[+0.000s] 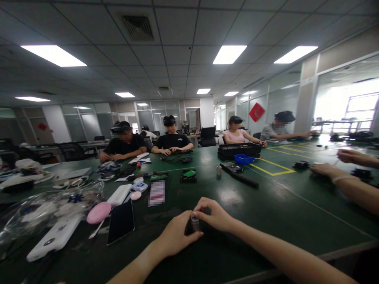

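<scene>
A small silvery cylinder (194, 224) stands upright between my hands, close to the front of the green table. My left hand (177, 235) wraps round it from the left, with the thumb along the near side. From above and the right, my right hand (212, 215) closes its thumb and fingertips at the cylinder's top. What exactly the right fingertips pinch is too small to make out. Farther off stands a second, pale cylinder (219, 170). Beside it lie a hard drive (233, 167) and another drive with a green board (188, 174).
To the left lie a dark-screened phone (121, 223), a pink disc (99, 213), a long white device (55, 238) and clear plastic bags. A blue tray (244, 159) and a black strip (244, 180) lie ahead. Another person's hands (328, 170) work at right; several people sit opposite.
</scene>
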`<state>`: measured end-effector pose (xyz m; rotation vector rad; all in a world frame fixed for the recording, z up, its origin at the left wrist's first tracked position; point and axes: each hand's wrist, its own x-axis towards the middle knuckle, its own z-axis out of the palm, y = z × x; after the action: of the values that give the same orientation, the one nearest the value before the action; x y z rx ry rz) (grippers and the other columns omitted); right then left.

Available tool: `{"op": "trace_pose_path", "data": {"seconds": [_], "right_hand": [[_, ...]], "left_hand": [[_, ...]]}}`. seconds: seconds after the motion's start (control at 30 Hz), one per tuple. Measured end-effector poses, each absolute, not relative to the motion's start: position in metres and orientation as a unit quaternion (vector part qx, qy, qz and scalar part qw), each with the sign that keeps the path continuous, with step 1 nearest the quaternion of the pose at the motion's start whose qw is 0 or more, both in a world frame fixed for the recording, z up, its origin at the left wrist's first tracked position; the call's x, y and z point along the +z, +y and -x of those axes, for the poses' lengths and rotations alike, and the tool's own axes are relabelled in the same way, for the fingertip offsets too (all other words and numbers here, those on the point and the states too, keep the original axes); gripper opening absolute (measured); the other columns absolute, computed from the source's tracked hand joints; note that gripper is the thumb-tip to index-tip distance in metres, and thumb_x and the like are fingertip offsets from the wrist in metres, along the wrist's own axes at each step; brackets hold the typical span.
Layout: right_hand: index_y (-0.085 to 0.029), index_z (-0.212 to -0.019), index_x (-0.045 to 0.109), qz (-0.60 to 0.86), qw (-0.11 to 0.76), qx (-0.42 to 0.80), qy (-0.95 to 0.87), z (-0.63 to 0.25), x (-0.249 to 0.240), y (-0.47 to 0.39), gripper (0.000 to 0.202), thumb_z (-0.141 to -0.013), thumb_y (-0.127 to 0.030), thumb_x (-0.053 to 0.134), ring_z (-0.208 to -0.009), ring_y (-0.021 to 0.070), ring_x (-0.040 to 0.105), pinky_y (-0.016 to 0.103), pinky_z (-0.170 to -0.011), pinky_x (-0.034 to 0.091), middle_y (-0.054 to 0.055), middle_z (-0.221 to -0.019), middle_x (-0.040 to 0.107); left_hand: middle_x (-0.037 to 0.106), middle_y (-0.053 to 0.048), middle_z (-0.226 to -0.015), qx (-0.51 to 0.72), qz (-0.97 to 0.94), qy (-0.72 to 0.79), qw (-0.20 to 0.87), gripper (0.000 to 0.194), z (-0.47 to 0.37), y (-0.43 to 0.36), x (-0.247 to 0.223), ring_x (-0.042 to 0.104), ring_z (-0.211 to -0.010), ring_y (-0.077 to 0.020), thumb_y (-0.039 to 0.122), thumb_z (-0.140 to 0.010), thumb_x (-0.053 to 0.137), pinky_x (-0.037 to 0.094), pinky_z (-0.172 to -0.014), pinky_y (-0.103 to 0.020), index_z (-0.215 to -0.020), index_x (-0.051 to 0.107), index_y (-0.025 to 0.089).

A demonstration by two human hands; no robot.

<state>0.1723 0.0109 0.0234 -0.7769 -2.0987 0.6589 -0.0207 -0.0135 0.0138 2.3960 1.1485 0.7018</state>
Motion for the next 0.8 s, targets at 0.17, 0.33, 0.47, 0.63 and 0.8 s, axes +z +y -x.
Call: {"op": "trace_pose_path", "data": {"seconds": [0.17,0.33,0.47,0.63,0.8], "right_hand": [[-0.020,-0.097,0.071,0.297,0.380,0.268,-0.834,-0.175,0.023,0.011,0.026,-0.082,-0.040,0.062,-0.077,0.0132,0.056,0.026,-0.070,0.048,0.005,-0.090,0.059],[-0.019,-0.088,0.072,0.306,0.384,0.265,-0.830,-0.173,0.022,0.010,0.025,-0.081,-0.041,0.063,-0.077,0.0133,0.056,0.025,-0.067,0.047,0.004,-0.086,0.058],[-0.020,-0.087,0.073,0.307,0.395,0.267,-0.824,-0.172,0.024,0.011,0.024,-0.082,-0.041,0.062,-0.079,0.0141,0.056,0.026,-0.070,0.047,0.004,-0.087,0.058],[-0.028,-0.093,0.073,0.375,0.408,0.192,-0.810,-0.187,0.028,0.027,0.023,-0.082,-0.044,0.062,-0.092,0.0179,0.054,0.033,-0.086,0.042,0.004,-0.093,0.058],[-0.038,-0.091,0.074,0.440,0.255,0.118,-0.853,-0.213,0.021,0.049,0.020,-0.077,-0.050,0.064,-0.102,0.0243,0.048,0.045,-0.094,0.032,0.004,-0.101,0.058]], "left_hand": [[0.062,-0.005,-0.108,0.253,-0.856,0.402,0.201,0.045,0.020,-0.014,0.015,0.057,-0.092,-0.0210,0.040,-0.077,0.065,0.044,-0.081,-0.031,-0.116,0.054,0.020],[0.063,-0.004,-0.101,0.252,-0.855,0.411,0.190,0.038,0.020,-0.012,0.011,0.057,-0.086,-0.0195,0.041,-0.077,0.065,0.043,-0.077,-0.029,-0.107,0.057,0.019],[0.063,-0.004,-0.099,0.250,-0.854,0.415,0.188,0.038,0.021,-0.012,0.011,0.057,-0.085,-0.0195,0.042,-0.078,0.064,0.043,-0.076,-0.029,-0.106,0.057,0.019],[0.062,-0.004,-0.103,0.242,-0.859,0.406,0.196,0.037,0.021,-0.015,0.017,0.057,-0.090,-0.0204,0.043,-0.078,0.063,0.043,-0.078,-0.029,-0.106,0.057,0.020],[0.062,-0.003,-0.104,0.237,-0.863,0.401,0.196,0.037,0.020,-0.017,0.021,0.057,-0.093,-0.0203,0.042,-0.078,0.063,0.043,-0.081,-0.029,-0.108,0.058,0.021]]}}
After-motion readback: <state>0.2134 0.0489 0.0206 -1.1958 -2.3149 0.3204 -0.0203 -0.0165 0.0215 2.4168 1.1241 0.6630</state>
